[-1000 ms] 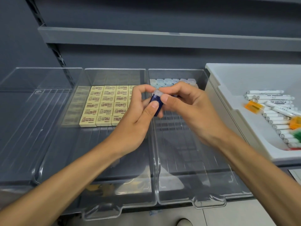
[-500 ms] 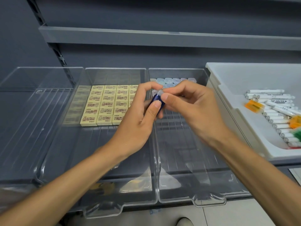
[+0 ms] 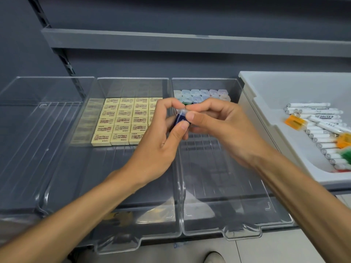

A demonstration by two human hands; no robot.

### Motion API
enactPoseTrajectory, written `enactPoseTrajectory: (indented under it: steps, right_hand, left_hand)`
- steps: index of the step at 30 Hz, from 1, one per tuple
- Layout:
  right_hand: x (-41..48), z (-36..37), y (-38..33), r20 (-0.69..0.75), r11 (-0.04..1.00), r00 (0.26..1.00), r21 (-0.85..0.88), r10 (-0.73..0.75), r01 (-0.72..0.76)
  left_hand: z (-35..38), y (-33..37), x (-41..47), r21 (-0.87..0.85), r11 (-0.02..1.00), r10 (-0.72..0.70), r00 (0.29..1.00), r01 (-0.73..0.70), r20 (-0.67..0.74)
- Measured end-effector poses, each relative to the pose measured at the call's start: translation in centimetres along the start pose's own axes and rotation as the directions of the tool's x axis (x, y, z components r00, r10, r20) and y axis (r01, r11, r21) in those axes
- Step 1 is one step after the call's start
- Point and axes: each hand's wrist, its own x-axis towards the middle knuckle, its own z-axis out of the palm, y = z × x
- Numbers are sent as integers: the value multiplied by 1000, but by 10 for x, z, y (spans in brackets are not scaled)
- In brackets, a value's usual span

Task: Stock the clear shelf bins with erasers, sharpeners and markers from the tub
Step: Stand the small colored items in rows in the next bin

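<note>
Both hands pinch one dark blue sharpener (image 3: 181, 118) with a clear cap, above the wall between the middle and right bins. My left hand (image 3: 161, 141) holds its blue body between thumb and fingers. My right hand (image 3: 218, 126) holds its clear capped end. The middle clear bin (image 3: 106, 186) has rows of cream erasers (image 3: 123, 120) at its back. In the right clear bin (image 3: 237, 186), several capped sharpeners (image 3: 201, 94) stand at the back. The white tub (image 3: 269, 103) on the right holds white markers (image 3: 319, 122) and orange sharpeners (image 3: 294, 121).
A third clear bin (image 3: 38, 139) sits at the left with nothing in it. A grey shelf (image 3: 171, 42) runs overhead, close above the bins. A green sharpener (image 3: 343, 153) lies among the markers in the tub. A shoe tip (image 3: 214, 258) shows on the floor below.
Both hands stayed together on the blue sharpener and shifted only slightly. The fingers have adjusted their pinch around its cap.
</note>
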Motion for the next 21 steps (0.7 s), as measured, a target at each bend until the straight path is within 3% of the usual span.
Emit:
enactPoseTrajectory:
  steps: [6, 14, 18, 21]
  right_hand:
    - [2, 3, -2, -76, 997, 996, 57, -46, 51]
    - [8, -2, -12, -17, 996, 998, -69, -53, 52]
    - [12, -12, -11, -160, 992, 986, -122, -56, 36]
    - [20, -19, -3, -283, 994, 959, -103, -7, -23]
  left_hand:
    - [3, 12, 2, -50, 998, -51, 997, 47, -63]
    - [2, 22, 9, 79, 991, -107, 992, 112, -69]
    - [4, 16, 15, 212, 965, -148, 988, 153, -39]
    - [0, 2, 19, 352, 919, -155, 983, 179, -95]
